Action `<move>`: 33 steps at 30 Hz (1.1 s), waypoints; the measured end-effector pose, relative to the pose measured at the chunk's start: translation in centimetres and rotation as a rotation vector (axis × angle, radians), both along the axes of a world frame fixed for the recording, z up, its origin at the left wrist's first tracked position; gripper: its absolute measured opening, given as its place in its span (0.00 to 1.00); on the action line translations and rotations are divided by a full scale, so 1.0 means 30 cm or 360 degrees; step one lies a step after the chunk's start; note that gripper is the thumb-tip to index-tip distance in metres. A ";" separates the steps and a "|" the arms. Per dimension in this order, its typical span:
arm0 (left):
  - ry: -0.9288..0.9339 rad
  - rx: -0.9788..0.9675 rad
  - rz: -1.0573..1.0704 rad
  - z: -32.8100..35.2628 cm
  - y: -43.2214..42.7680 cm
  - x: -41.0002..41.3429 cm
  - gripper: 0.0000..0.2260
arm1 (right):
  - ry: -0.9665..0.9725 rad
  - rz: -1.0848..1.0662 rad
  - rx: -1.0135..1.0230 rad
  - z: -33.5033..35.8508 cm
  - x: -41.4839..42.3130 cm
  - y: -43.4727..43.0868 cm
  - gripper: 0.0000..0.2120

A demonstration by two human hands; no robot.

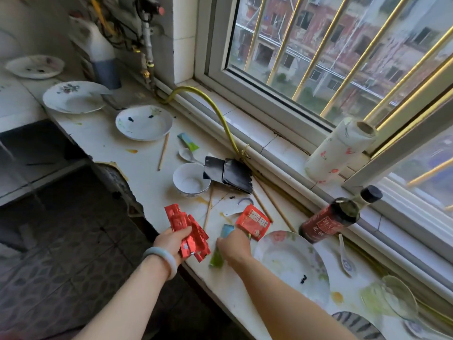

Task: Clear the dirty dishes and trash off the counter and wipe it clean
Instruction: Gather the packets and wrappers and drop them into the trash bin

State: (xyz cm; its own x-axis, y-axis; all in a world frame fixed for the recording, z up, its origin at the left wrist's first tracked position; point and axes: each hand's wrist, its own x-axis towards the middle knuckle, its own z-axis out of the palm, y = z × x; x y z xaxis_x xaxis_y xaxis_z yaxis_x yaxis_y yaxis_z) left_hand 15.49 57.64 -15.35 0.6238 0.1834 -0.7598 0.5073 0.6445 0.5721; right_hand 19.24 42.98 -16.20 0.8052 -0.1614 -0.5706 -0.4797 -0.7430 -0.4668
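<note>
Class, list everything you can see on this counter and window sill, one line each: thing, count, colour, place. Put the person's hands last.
plate: four, white, spread along counter
bowl: one, white, mid-counter
sauce bottle: one, dark with red label, leaning against sill
spoon: two, white, one behind bowl, one by sauce bottle
chopstick: several, wooden, scattered on counter
red sachet: red, one on counter, a bunch held
blue-green sachet: two, one beyond bowl, one held
black packet: two, black, right of bowl
paper roll: one, white with red print, on sill
hose: one, yellow, along window
glass dish: one, clear, counter's near right end
left hand: grips red sachet bunch
right hand: pinches blue-green sachet
</note>
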 end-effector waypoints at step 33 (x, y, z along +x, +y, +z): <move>-0.0087 -0.0041 -0.0327 0.126 -0.010 0.114 0.07 | -0.0275 0.0188 -0.0042 0.310 0.298 -0.256 0.05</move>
